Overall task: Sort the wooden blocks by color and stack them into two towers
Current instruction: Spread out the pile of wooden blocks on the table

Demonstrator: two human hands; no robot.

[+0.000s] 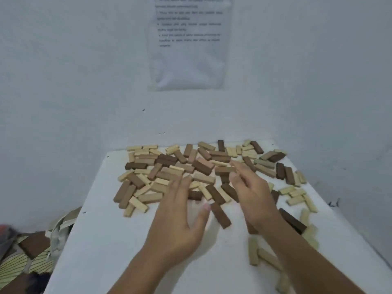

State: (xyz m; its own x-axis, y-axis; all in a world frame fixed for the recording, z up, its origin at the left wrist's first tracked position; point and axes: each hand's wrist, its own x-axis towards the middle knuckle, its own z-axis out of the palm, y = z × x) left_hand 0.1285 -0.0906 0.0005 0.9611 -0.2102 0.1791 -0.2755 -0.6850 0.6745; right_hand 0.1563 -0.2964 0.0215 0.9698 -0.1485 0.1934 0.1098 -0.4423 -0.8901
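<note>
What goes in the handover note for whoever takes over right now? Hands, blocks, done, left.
Left hand: open, fingers straight over the pile's near edge, holding nothing.
Right hand: fingers reach into the pile; too blurred to tell whether it pinches a block.
Wooden blocks: light and dark mixed, lying loose across the white table; a few light ones lie beside the right forearm.
Done: no sorted group or tower visible.
Left: separate the colours, build both towers.
</note>
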